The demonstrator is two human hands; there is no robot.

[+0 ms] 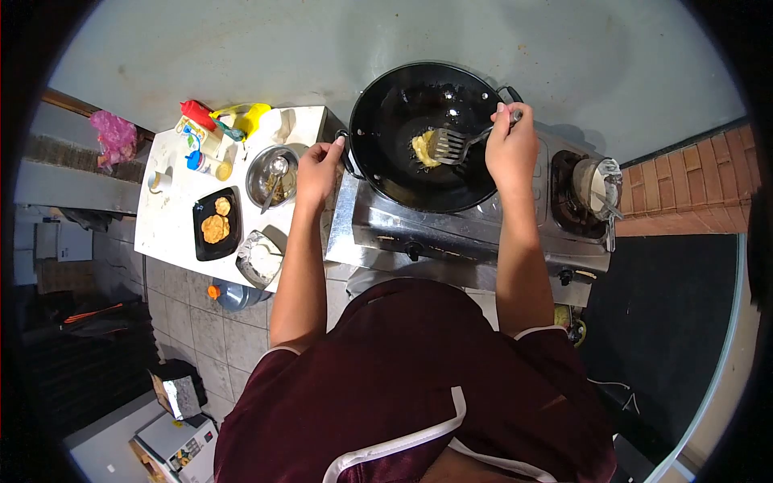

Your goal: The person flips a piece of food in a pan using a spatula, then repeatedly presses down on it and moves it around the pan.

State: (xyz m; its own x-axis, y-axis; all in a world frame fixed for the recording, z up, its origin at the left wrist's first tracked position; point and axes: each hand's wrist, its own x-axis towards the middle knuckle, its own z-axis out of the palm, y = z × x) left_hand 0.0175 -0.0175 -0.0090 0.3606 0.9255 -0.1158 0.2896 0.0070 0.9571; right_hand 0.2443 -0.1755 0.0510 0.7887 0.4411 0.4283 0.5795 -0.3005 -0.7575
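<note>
A black two-handled wok (386,173) sits on the steel gas stove (386,221). My left hand (320,171) is closed on the wok's left loop handle, fingers pinched at its top. In my right hand (513,153) is the handle of a metal slotted spatula (452,148). The spatula's blade is down in the wok, against a yellowish piece of frying batter (422,150) and partly covering it. Oil glistens on the wok's dark bottom.
On the white table (173,229) at left stand a black tray (205,251) with browned fritters, a metal bowl (256,171) with a spoon, a flour container (262,258) and several bottles. A small pot (592,181) occupies the right burner. The wall (282,56) rises behind the wok.
</note>
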